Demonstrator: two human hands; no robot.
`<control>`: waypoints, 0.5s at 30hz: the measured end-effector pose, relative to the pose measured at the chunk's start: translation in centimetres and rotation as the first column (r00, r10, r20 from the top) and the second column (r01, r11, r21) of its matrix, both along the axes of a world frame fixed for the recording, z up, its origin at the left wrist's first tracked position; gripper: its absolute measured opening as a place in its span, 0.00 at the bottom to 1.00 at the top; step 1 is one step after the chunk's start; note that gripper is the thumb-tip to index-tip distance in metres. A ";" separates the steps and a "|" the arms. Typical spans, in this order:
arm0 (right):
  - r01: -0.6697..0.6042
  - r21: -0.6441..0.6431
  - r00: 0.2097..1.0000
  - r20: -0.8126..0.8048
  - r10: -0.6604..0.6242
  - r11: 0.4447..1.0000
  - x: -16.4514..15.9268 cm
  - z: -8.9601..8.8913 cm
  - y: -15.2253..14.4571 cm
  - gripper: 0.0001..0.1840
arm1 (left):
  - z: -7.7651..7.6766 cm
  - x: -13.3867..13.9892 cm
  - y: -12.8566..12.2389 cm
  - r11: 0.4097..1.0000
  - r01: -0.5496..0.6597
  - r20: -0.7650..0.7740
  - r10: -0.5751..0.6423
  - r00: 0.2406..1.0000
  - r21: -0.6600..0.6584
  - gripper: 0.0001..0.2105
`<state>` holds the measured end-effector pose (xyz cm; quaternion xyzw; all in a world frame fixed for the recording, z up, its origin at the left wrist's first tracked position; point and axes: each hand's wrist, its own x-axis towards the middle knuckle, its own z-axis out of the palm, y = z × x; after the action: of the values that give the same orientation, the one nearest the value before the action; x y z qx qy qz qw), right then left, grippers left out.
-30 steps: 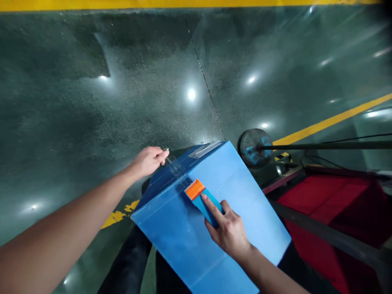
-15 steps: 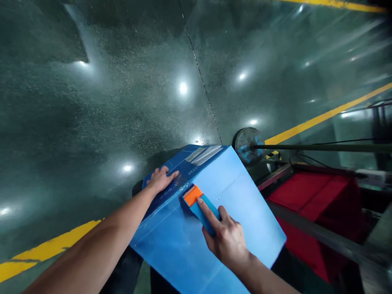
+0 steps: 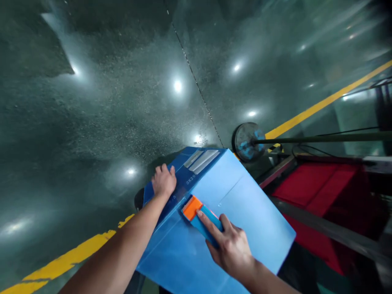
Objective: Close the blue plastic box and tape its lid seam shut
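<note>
A blue cardboard box (image 3: 241, 216) fills the lower middle, with clear tape along one edge and pale label-like strips on its darker side. My right hand (image 3: 231, 245) is closed around the blue handle of a scraper (image 3: 192, 208), the index finger stretched along it. The scraper's orange head rests on the box's light face, close to the taped edge. My left hand (image 3: 164, 179) lies on the darker printed side, holding nothing, with its fingers slightly apart and the tips partly hidden.
To the right, a round stand base (image 3: 248, 142) carries a dark pole (image 3: 321, 139). Beside it are a metal frame (image 3: 330, 228) and red panels (image 3: 315, 183). Yellow lines (image 3: 306, 115) cross the shiny green floor (image 3: 122, 102).
My left hand has slid farther along the box's darker side, toward the pale strips. The scraper stays near the same edge in my right hand. The view has shifted slightly.
</note>
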<state>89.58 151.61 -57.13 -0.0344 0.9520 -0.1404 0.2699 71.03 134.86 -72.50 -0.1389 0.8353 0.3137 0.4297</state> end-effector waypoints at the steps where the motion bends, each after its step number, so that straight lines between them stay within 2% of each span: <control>1: 0.000 -0.001 1.000 0.021 0.000 1.000 -0.5 0.0 -0.2 0.47 | 1.5 0.2 -0.7 0.999 -0.003 0.003 0.003 1.000 0.045 0.20; 3: 0.003 -0.005 0.998 0.060 -0.003 1.000 -1.8 0.1 -0.7 0.48 | 4.9 0.9 -2.1 0.988 0.006 0.012 -0.008 1.000 0.155 0.17; 5: 0.016 -0.011 0.997 0.080 -0.015 1.000 -3.0 0.3 -1.2 0.48 | 7.9 1.6 -3.1 0.983 0.010 -0.001 -0.010 1.000 0.181 0.17; 7: 0.032 -0.023 0.997 0.071 -0.030 0.999 -4.2 0.7 -1.4 0.49 | 9.5 2.2 -3.4 0.989 0.013 -0.034 -0.009 0.999 0.145 0.17; 9: 0.042 -0.042 0.998 0.057 -0.040 0.998 -5.0 1.5 -1.4 0.48 | 10.0 2.4 -3.0 0.995 0.028 -0.080 -0.021 0.997 0.094 0.16; 12: 0.056 -0.077 0.998 0.022 -0.054 0.995 -5.4 2.9 -1.1 0.47 | 9.8 2.5 -2.0 0.998 0.069 -0.162 -0.069 0.984 -0.009 0.15; 15: 0.066 -0.122 0.997 -0.021 -0.069 0.990 -4.3 4.2 -0.1 0.45 | 9.8 2.6 -1.1 0.981 0.105 -0.239 -0.143 0.960 -0.165 0.14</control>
<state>85.26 151.54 -52.91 -0.0204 0.9456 -0.2067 0.2506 73.64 133.80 -62.68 -0.0776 0.9111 0.2371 0.3282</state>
